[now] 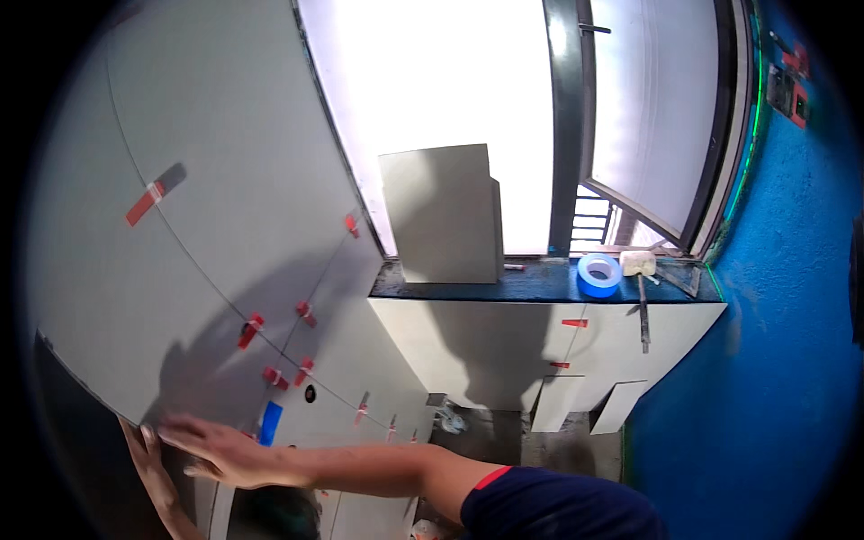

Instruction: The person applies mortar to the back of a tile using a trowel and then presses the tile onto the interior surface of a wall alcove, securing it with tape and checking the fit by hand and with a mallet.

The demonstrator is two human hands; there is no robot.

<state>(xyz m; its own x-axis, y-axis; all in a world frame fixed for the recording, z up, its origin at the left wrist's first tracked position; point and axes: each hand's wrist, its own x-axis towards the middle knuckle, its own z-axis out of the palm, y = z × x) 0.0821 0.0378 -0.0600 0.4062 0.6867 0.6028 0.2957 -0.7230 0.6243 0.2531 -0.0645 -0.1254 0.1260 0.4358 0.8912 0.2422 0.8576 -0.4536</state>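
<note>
My right hand (216, 450) reaches across from the lower right, its fingers stretched out and slightly blurred against the lower edge of a large grey wall tile (117, 324). Lower down at the left, my left hand (147, 454) is at the same tile's edge, with its visible fingers extended; part of it is in shadow. Red wedges (250, 331) with white clips sit along the joints between the tiles. A strip of blue tape (270, 423) sticks to the tile just above my right wrist. Nearby, a round dark hole (310, 393) opens in the tiled wall.
Grey tile pieces (441, 216) stand on the dark window sill (540, 281). A blue tape roll (599, 275) and a white-headed mallet (639, 263) lie there too. Two tile offcuts (558, 403) lean against the wall below. A red-and-black device (788, 94) hangs on the blue wall.
</note>
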